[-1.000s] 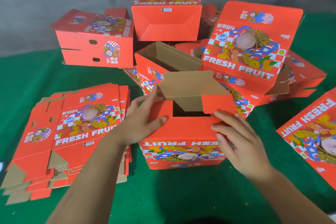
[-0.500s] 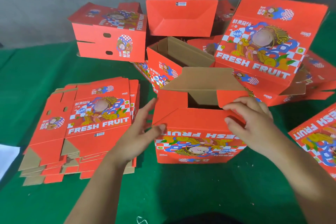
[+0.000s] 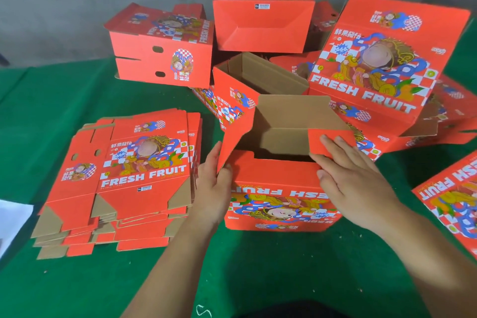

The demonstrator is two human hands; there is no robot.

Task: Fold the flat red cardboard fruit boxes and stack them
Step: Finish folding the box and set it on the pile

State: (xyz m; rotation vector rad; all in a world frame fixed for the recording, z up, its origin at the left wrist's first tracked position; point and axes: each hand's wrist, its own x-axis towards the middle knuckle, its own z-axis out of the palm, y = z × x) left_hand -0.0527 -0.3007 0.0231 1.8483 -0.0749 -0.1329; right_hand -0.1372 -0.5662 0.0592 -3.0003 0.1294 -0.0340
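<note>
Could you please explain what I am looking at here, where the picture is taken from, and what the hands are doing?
There is no machine here: a person wears a camera on the head, so the picture looks forward and down at their own two bare hands. They work on a green cloth. In front stands a half-folded red fruit box, its top open. The left hand touches the box's left flap, fingers fairly straight. The right hand lies flat on the right flap, pressing it inward. To the left lies a stack of flat boxes waiting to be folded. Behind sits a pile of folded boxes, some tipped on their sides.
</note>
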